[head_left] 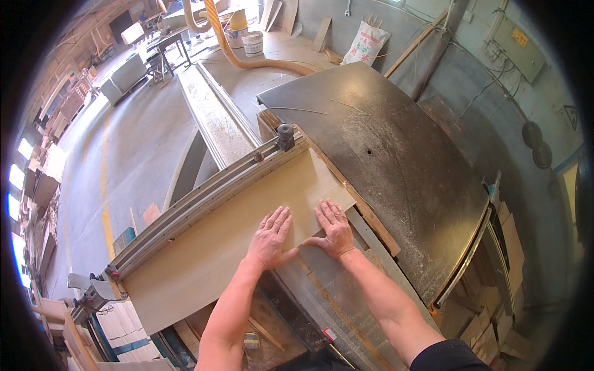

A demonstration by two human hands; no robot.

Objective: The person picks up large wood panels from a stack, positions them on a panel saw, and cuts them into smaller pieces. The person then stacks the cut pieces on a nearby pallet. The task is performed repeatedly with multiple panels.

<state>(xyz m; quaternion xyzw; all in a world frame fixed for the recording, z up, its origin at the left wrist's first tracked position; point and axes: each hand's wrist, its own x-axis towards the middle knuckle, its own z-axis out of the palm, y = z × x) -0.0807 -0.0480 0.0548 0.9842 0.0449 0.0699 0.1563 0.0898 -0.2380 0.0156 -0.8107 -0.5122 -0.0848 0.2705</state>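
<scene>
A long pale wooden board (198, 278) lies flat along a metal fence (210, 195) on a sliding table saw. My left hand (270, 238) rests on the board near its close edge, fingers stretched out and pressed flat. Beside it, my right hand (335, 230) lies with fingers extended over the board toward its right end, the thumb at the near edge. The thumbs of both hands come close together. A dark clamp knob (285, 137) stands on the fence beyond the board's far right corner. No saw blade can be made out.
The dark, dusty saw table (396, 142) spreads to the right, with a wooden strip (371, 219) along its left edge. A metal rail (216, 111) runs away ahead. An orange hose (232, 52), a white bucket (252, 43) and a sack (366, 44) stand farther back.
</scene>
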